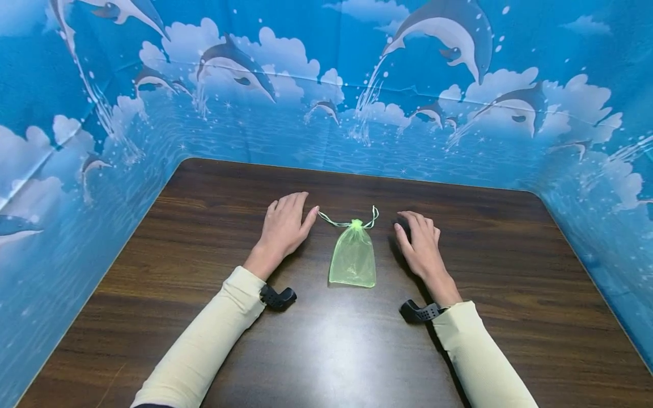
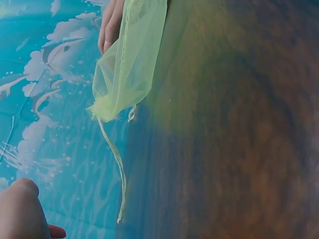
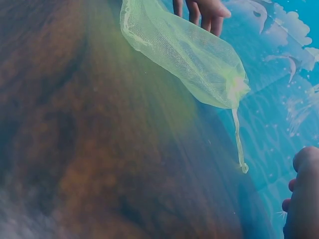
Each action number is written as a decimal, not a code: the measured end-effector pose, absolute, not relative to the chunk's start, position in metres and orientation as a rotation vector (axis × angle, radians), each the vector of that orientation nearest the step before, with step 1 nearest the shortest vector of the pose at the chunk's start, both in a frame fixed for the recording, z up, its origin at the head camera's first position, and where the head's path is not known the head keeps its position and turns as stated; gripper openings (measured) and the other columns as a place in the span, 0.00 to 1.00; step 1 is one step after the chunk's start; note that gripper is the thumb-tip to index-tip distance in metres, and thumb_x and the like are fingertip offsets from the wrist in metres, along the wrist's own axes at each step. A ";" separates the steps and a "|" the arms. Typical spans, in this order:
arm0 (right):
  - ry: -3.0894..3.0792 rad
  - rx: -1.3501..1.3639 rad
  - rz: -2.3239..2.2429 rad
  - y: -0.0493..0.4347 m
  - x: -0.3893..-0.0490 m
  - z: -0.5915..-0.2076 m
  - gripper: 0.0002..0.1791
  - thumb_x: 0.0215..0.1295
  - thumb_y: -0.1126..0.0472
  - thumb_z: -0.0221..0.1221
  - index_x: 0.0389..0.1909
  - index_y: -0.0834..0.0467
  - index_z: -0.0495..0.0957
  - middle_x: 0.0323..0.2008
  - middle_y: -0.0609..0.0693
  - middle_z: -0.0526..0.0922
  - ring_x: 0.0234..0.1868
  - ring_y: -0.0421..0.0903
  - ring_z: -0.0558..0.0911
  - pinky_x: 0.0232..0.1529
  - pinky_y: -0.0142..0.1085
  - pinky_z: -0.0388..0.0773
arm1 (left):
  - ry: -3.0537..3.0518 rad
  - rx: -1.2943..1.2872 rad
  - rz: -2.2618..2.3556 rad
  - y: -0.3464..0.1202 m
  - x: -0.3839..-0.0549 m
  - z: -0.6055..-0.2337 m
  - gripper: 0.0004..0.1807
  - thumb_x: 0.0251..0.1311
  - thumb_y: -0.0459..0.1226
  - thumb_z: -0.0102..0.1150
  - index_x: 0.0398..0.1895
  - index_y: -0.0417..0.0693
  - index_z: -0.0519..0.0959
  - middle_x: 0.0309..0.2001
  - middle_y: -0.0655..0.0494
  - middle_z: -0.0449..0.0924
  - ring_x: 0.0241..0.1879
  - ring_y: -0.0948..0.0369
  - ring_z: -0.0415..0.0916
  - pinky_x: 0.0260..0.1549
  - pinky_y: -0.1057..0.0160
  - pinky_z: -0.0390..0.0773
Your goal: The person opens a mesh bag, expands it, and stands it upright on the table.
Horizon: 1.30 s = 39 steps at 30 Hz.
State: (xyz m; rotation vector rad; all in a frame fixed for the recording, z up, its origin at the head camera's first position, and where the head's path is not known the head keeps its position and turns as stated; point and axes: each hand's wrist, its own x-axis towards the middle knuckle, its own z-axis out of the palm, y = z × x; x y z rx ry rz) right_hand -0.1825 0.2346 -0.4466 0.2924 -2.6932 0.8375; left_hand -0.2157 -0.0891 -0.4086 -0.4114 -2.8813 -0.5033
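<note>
A light green mesh drawstring pouch [image 1: 353, 258] lies on the table between the two hands, its gathered neck pointing to the far side and its cords spread left and right. My left hand [image 1: 287, 224] rests on the table left of the pouch, fingers relaxed, thumb near the tip of the left cord. To the right, my right hand [image 1: 420, 242] lies with loosely bent fingers, apart from the pouch and holding nothing. Both wrist views show the pouch [image 2: 127, 64] [image 3: 184, 59] with the opposite hand's fingers behind it.
The dark wood-grain table [image 1: 326, 340] has rounded far corners. A blue dolphin-print cloth [image 1: 306, 136] hangs around its back and sides. Black cameras sit on the left wrist [image 1: 278, 297] and right wrist [image 1: 419, 311], beside cream sleeves.
</note>
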 end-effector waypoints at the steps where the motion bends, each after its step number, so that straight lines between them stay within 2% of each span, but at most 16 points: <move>1: -2.693 0.294 0.843 0.234 -0.182 -0.447 0.27 0.84 0.46 0.45 0.70 0.59 0.72 0.70 0.61 0.72 0.66 0.63 0.68 0.60 0.60 0.57 | -2.877 -0.409 -0.511 -0.090 -0.215 -0.408 0.34 0.81 0.57 0.38 0.76 0.44 0.66 0.72 0.44 0.72 0.73 0.45 0.68 0.71 0.38 0.65; 10: -2.668 0.311 0.846 0.234 -0.182 -0.448 0.22 0.84 0.49 0.48 0.65 0.57 0.77 0.63 0.58 0.79 0.62 0.60 0.72 0.59 0.59 0.58 | -2.885 -0.421 -0.558 -0.087 -0.212 -0.410 0.35 0.81 0.59 0.34 0.76 0.43 0.66 0.71 0.44 0.73 0.72 0.45 0.70 0.69 0.39 0.68; 16: -2.595 0.400 0.839 0.234 -0.182 -0.446 0.14 0.82 0.56 0.51 0.54 0.56 0.83 0.57 0.57 0.82 0.59 0.59 0.72 0.58 0.58 0.59 | -2.832 -0.473 -0.662 -0.081 -0.209 -0.409 0.31 0.82 0.56 0.35 0.71 0.43 0.71 0.64 0.46 0.79 0.64 0.45 0.75 0.61 0.42 0.75; 18: -2.599 0.417 0.836 0.233 -0.182 -0.444 0.14 0.82 0.56 0.52 0.54 0.56 0.84 0.54 0.56 0.84 0.58 0.58 0.75 0.59 0.58 0.63 | -2.809 -0.488 -0.691 -0.079 -0.208 -0.409 0.27 0.83 0.54 0.37 0.66 0.45 0.74 0.58 0.48 0.81 0.57 0.47 0.78 0.55 0.45 0.77; 21: -2.659 0.416 0.863 0.231 -0.180 -0.442 0.16 0.82 0.53 0.51 0.54 0.55 0.83 0.52 0.54 0.86 0.55 0.55 0.82 0.59 0.55 0.73 | -2.791 -0.507 -0.701 -0.076 -0.206 -0.411 0.21 0.83 0.50 0.40 0.57 0.46 0.77 0.42 0.52 0.84 0.41 0.52 0.81 0.43 0.50 0.80; 24: -2.715 0.411 0.896 0.229 -0.178 -0.440 0.17 0.82 0.50 0.51 0.54 0.55 0.84 0.50 0.53 0.88 0.51 0.53 0.86 0.54 0.54 0.80 | -2.801 -0.521 -0.736 -0.073 -0.204 -0.413 0.16 0.82 0.46 0.43 0.52 0.47 0.78 0.27 0.57 0.80 0.25 0.58 0.77 0.30 0.55 0.77; 26: -2.723 0.416 0.925 0.227 -0.178 -0.439 0.16 0.82 0.50 0.52 0.52 0.55 0.84 0.48 0.53 0.88 0.48 0.52 0.87 0.51 0.53 0.81 | -2.814 -0.533 -0.777 -0.070 -0.202 -0.415 0.15 0.82 0.45 0.43 0.52 0.49 0.79 0.23 0.59 0.77 0.20 0.60 0.72 0.25 0.57 0.73; 32: -2.750 0.426 1.018 0.216 -0.178 -0.436 0.15 0.82 0.52 0.53 0.50 0.56 0.85 0.43 0.52 0.88 0.40 0.48 0.84 0.45 0.47 0.79 | -2.861 -0.547 -0.857 -0.060 -0.198 -0.422 0.14 0.82 0.47 0.45 0.49 0.54 0.81 0.24 0.62 0.76 0.21 0.62 0.71 0.25 0.61 0.67; 39: -2.770 0.369 1.141 0.203 -0.176 -0.439 0.16 0.81 0.49 0.54 0.52 0.54 0.85 0.42 0.50 0.89 0.42 0.46 0.85 0.48 0.45 0.79 | -2.861 -0.562 -0.850 -0.053 -0.194 -0.427 0.15 0.80 0.50 0.48 0.46 0.57 0.83 0.27 0.64 0.80 0.26 0.61 0.77 0.29 0.57 0.75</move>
